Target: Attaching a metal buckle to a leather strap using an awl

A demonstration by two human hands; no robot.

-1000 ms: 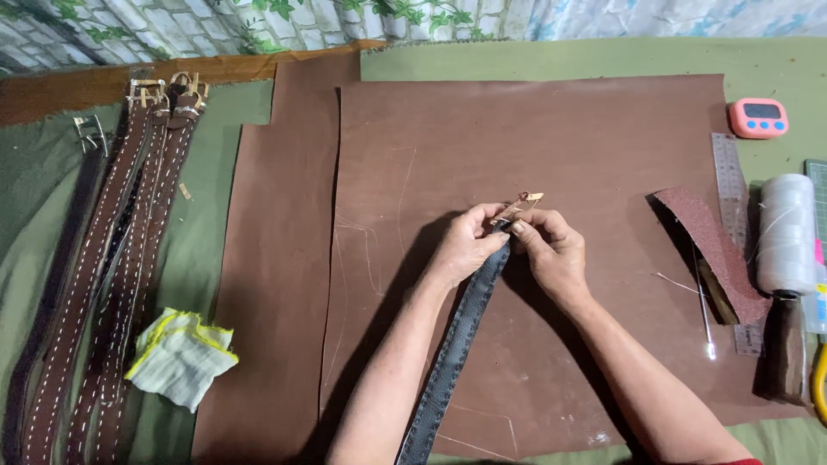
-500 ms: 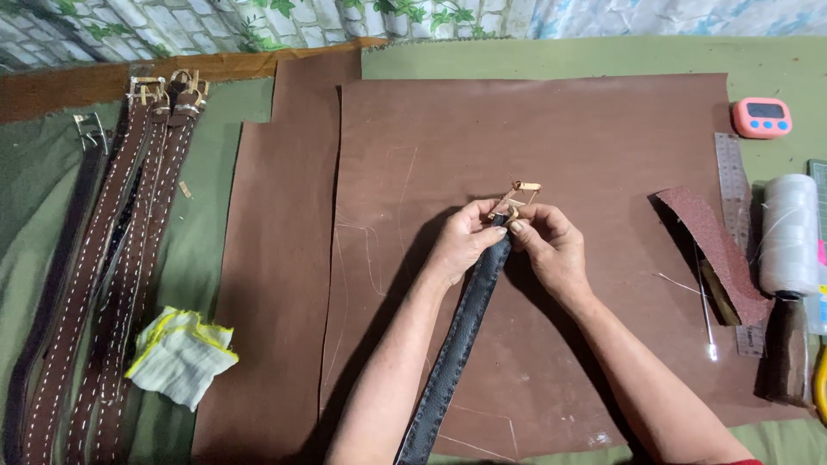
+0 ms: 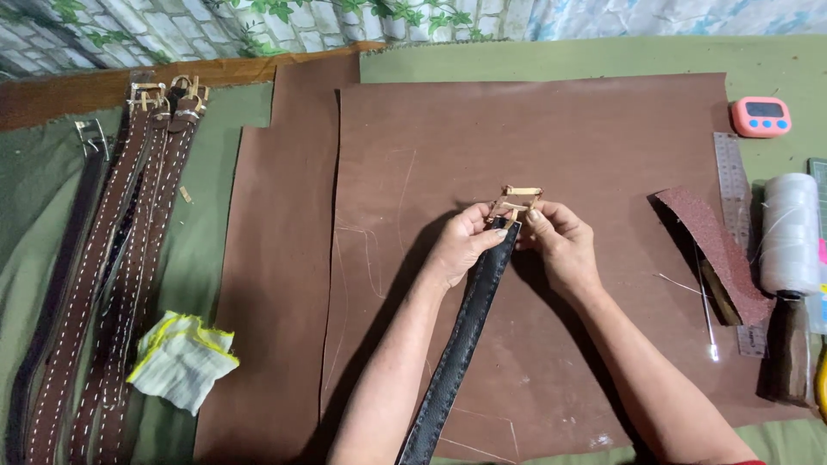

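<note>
- Dark stitched belt (image 3: 465, 336): runs from the lower edge of the view up to the fingertips of both hands; its far end sits between them, above the brown leather sheet (image 3: 534, 120).
- Brass buckle (image 3: 515, 203): at the belt's far end, projecting just beyond the fingertips, frame tilted.
- Left hand (image 3: 461, 245): fingers curled, pinching the belt end and the buckle's near side from the left.
- Right hand (image 3: 560, 245): fingers bent, gripping the buckle and belt tip from the right; the two hands' fingertips nearly meet.
- Right of the right hand's fingers: a folded strip of reddish sandpaper (image 3: 719, 250), a thin awl-like tool (image 3: 706, 314), a steel ruler (image 3: 734, 185), a spool of white thread (image 3: 788, 232), a pink timer (image 3: 761, 116).
- Well left of the left hand's fingers: a row of brown stitched belts (image 3: 112, 284) and a crumpled pale cloth (image 3: 181, 357).
</note>
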